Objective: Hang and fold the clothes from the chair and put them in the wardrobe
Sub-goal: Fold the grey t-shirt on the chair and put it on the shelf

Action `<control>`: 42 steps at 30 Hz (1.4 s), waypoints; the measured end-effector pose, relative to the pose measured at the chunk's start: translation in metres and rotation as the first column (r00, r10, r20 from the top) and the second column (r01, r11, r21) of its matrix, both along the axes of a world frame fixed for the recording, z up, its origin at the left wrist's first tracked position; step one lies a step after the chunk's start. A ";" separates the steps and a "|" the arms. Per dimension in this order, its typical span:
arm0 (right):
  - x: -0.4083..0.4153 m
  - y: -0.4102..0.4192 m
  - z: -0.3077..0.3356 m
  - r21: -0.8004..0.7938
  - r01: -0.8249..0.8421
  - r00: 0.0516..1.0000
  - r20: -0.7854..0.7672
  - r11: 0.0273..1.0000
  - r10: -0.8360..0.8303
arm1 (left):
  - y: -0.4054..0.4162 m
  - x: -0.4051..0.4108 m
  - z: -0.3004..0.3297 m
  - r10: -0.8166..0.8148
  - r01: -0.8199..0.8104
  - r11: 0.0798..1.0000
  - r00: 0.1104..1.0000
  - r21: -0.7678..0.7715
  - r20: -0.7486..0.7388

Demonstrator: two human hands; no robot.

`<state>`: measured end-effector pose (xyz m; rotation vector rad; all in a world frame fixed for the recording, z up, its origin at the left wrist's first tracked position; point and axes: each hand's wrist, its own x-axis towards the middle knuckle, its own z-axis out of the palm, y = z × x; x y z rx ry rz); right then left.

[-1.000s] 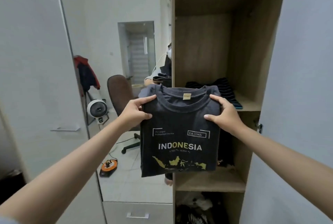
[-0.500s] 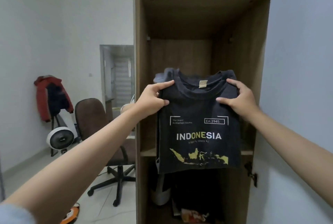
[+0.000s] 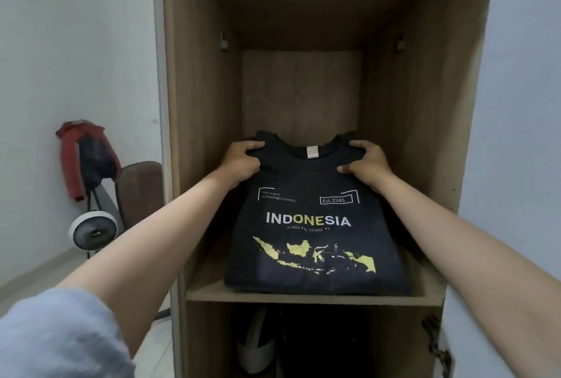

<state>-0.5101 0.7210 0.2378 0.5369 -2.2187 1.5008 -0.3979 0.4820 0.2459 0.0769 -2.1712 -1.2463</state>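
Dark navy folded t-shirt (image 3: 315, 225) lies flat on the wardrobe shelf (image 3: 312, 297), print side up: "INDONESIA" in white w/ yellow "ONE", yellow map below, "Est.1945" box upper right, small tan neck label near collar, collar end pointing to back panel. Shirt's front edge sits just behind shelf's front lip, approx centred betw the side walls. Left hand (image 3: 241, 162) grips the left shoulder/collar corner, fingers curled over the fabric edge, thumb on top, cloth bunched under it. Right hand (image 3: 365, 162) grips the right shoulder corner same way, fingers curled round the edge, thumb pressing on top. Both forearms reach in over the shelf; grey sleeve (image 3: 57, 335) at lower left. Wardrobe (image 3: 200, 104) is wood-grain, open compartment; below the shelf a darker compartment w/ a white item (image 3: 255, 344) and dark stuff, can't tell what. Left of wardrobe: brown office chair (image 3: 139, 192), white round fan (image 3: 92, 232) on floor, red/dark jacket (image 3: 83, 156) hanging by the white wall. Door hinge (image 3: 437, 344) at lower right.
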 end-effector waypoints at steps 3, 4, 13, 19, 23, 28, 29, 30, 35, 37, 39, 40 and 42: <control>-0.016 -0.003 -0.004 -0.016 -0.026 0.999 0.022 1.000 0.026 | -0.005 -0.017 -0.007 0.009 -0.009 1.000 1.000 0.003 0.001; -0.019 -0.004 -0.006 -0.025 -0.033 0.999 0.025 0.999 0.034 | -0.007 -0.021 -0.010 0.006 -0.006 1.000 1.000 0.004 -0.001; 0.003 -0.006 -0.003 -0.037 -0.054 0.998 -0.036 0.998 0.053 | -0.018 -0.008 -0.014 -0.060 0.065 0.995 0.996 0.076 -0.066; 0.045 0.004 0.016 -0.046 0.006 0.985 -0.169 0.999 -0.014 | -0.013 0.021 -0.001 -0.157 0.166 0.985 0.976 0.049 -0.154; 0.070 0.014 0.032 -0.039 0.032 0.969 -0.245 0.999 -0.041 | -0.011 0.036 0.011 -0.157 0.167 0.985 0.968 0.036 -0.195; 0.086 0.021 0.057 -0.059 0.036 0.951 -0.303 0.998 -0.052 | -0.010 0.047 0.032 -0.183 0.190 0.982 0.953 0.005 -0.241; 0.087 0.022 0.062 -0.065 0.032 0.949 -0.311 0.997 -0.051 | -0.009 0.047 0.036 -0.176 0.183 0.983 0.953 0.006 -0.246; 0.087 0.021 0.065 -0.069 0.029 0.947 -0.316 0.997 -0.049 | -0.009 0.046 0.040 -0.165 0.174 0.985 0.954 0.013 -0.252; 0.068 0.017 0.060 -0.070 0.005 0.976 -0.216 0.998 -0.020 | -0.007 0.024 0.039 -0.102 0.106 0.994 0.971 0.007 -0.218; 0.055 0.013 0.047 -0.050 0.010 0.991 -0.130 0.999 -0.017 | -0.009 0.009 0.029 -0.073 0.071 0.997 0.985 -0.017 -0.158; 0.040 0.009 0.030 0.056 0.067 0.997 -0.048 0.996 -0.065 | -0.011 -0.009 0.018 0.000 -0.002 0.998 0.999 -0.064 -0.038; 0.033 0.008 0.021 0.165 0.117 0.993 -0.018 0.979 -0.115 | -0.011 -0.018 0.010 0.052 -0.046 0.992 0.998 -0.118 0.042; 0.022 0.004 0.000 0.409 0.184 0.977 0.022 0.894 -0.211 | -0.006 -0.033 -0.008 0.176 -0.118 0.959 0.960 -0.257 0.217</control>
